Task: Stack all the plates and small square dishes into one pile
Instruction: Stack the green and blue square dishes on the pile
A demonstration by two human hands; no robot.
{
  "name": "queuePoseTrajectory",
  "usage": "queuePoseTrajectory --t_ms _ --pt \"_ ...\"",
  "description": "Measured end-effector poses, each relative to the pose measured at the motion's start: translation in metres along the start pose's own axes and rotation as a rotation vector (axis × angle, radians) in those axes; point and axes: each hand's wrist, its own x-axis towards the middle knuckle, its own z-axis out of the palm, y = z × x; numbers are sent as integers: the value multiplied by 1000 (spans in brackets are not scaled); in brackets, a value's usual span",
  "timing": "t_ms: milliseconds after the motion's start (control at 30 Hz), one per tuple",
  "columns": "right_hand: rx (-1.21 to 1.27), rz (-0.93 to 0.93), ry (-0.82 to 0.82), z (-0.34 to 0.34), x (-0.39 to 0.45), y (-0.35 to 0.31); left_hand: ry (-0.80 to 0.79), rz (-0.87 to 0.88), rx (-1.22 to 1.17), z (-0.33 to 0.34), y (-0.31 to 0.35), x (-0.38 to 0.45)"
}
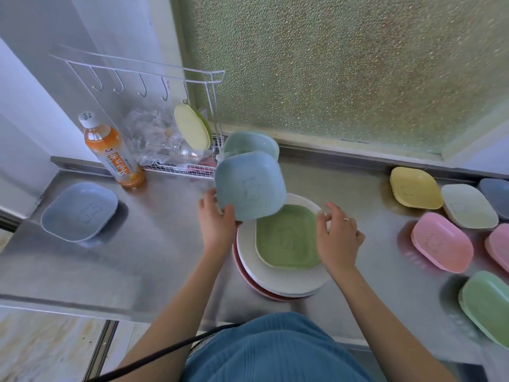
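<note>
A pile of round plates [278,282] sits at the middle of the steel worktop [137,257]: white ones on top of a reddish one, only their edges showing, so the exact count cannot be told. On the pile lies one green small square plastic dish [287,238]. Above its far-left corner the left hand [217,216] holds a light blue small square dish [249,186], tilted, with the fingers [228,213] pinched on its near-left rim. The right hand [337,235] hovers at the right edge of the green dish, fingers loosely curled and parted, gripping nothing; a ring shows on one of them.

Behind the held dish a pale teal square dish [248,143] stands mostly hidden. Left on the worktop, well apart, lies one grey-blue square dish [80,210]. To the right lie six more: a yellow dish [414,191], a cream dish [468,206], a dark blue dish [495,195] cut off by the frame, a pink dish [440,241], a second pink dish [500,249] also cut off, and a green dish at the near right [487,304] (each bears a faint embossed figure, too blurred to make out).

At the back left stand an orange drink bottle [113,153] and a white wire rack with hooks [154,78], with a yellow-green round item [192,126] hanging from it.
</note>
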Motion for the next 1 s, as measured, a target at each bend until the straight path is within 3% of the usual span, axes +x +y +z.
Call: queuePoseTrajectory --t_ms 133,300,500,800,1000 --pt "134 17 55 -7 2 -9 -262 244 223 16 22 -19" --pt "273 80 24 -6 -3 -2 -379 232 312 18 18 -33" --pt "181 -2 -64 6 -9 19 -550 153 458 17 0 -46" --pt "105 -97 -106 11 -4 22 -493 269 858 20 -8 -54" --pt "113 -115 -118 15 0 25 -451 295 925 18 -10 -57"
